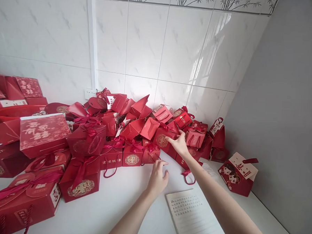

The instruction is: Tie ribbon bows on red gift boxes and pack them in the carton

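My right hand [179, 145] reaches into the pile and grips a red gift box [161, 140] with a round gold emblem. The thumb lies by the emblem and the fingers are at the box's right side. Just below, my left hand [158, 178] hovers over the white table with nothing in it, its fingers loosely bent and apart. Nearest to it is a small red box with a ribbon bow [151, 153], standing in a row beside another gold-emblem box [132, 157]. A dark red cord loop [189, 180] hangs onto the table right of my hands.
Many red gift boxes [45, 134] are heaped along the tiled wall [144, 43]. An open notebook [190, 213] with handwriting lies in front. A box with cartoon figures [238, 175] stands at right near the grey wall [283, 120]. A socket strip [90, 93] is behind the pile.
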Tool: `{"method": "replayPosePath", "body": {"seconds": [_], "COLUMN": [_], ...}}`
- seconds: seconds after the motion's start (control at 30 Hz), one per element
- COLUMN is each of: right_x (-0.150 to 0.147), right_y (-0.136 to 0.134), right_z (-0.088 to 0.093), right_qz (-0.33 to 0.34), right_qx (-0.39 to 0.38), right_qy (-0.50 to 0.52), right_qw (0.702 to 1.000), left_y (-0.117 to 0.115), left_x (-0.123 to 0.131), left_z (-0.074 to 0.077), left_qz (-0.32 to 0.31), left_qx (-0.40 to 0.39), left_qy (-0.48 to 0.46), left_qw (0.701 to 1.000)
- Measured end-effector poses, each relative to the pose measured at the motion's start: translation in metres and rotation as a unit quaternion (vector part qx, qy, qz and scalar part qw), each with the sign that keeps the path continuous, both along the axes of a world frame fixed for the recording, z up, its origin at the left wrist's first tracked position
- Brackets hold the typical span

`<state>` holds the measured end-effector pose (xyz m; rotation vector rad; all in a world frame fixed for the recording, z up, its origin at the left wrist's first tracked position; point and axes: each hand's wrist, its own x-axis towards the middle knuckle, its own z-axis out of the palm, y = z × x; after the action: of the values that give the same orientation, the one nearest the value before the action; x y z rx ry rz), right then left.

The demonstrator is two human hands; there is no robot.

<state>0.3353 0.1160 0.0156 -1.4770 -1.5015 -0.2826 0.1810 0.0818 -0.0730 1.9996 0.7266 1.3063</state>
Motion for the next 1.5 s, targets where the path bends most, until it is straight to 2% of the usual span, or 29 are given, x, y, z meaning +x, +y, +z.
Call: {"method": "replayPosePath", "body": {"seconds": [0.07,0.17,0.3,0.37,0.43,0.5,0.57,0.7,0.8,0.9,0.97,1.07,1.2,1.27,1.4,1.5], "right_x": [-0.002,-0.001,0.009,0.014,0.017,0.018,0.018,0.015,0.012,0.009,0.009,0.009,0.011,0.012,0.012,0.009], "right_y": [-0.027,-0.07,-0.116,-0.132,-0.142,-0.147,-0.147,-0.143,-0.141,-0.141,-0.142,-0.144,-0.147,-0.148,-0.148,-0.146], "right_z": [-0.006,-0.019,-0.036,-0.042,-0.047,-0.052,-0.056,-0.062,-0.062,-0.059,-0.056,-0.052,-0.048,-0.046,-0.045,-0.048], "right_qz": [-0.015,0.016,0.079,0.129,0.176,0.195,0.184,0.103,0.033,0.008,0.023,0.074,0.135,0.158,0.172,0.147], "right_qx": [-0.005,0.002,0.023,-0.007,-0.089,-0.176,-0.214,-0.16,-0.111,-0.104,-0.124,-0.169,-0.185,-0.176,-0.18,-0.176], "right_qy": [0.037,0.113,0.075,0.044,0.039,0.062,0.103,0.174,0.198,0.183,0.183,0.233,0.269,0.267,0.28,0.275], "right_qw": [0.999,0.993,0.994,0.991,0.98,0.963,0.954,0.966,0.973,0.978,0.975,0.955,0.935,0.934,0.927,0.934], "left_y": [0.005,0.011,0.015,0.013,0.01,0.006,0.002,-0.005,-0.007,-0.008,-0.008,-0.009,-0.01,-0.008,-0.006,-0.01], "left_x": [0.003,0.006,0.006,0.005,0.006,0.007,0.007,0.003,0.001,0.003,0.005,0.003,-0.005,-0.008,-0.01,-0.008], "left_z": [-0.001,-0.002,-0.001,0.0,0.002,0.004,0.007,0.015,0.015,0.01,0.007,0.009,0.021,0.026,0.03,0.03], "left_qz": [0.022,0.042,0.03,0.007,-0.02,-0.046,-0.075,-0.114,-0.11,-0.096,-0.089,-0.092,-0.109,-0.139,-0.148,-0.13], "left_qx": [-0.045,-0.111,-0.158,-0.164,-0.169,-0.179,-0.188,-0.173,-0.121,-0.108,-0.116,-0.117,-0.077,-0.096,-0.157,-0.16], "left_qy": [-0.039,-0.093,-0.134,-0.136,-0.131,-0.12,-0.105,-0.104,-0.116,-0.087,-0.054,-0.021,-0.012,-0.035,-0.091,-0.078], "left_qw": [0.998,0.989,0.978,0.977,0.977,0.975,0.974,0.973,0.98,0.986,0.988,0.989,0.991,0.985,0.972,0.975]}}
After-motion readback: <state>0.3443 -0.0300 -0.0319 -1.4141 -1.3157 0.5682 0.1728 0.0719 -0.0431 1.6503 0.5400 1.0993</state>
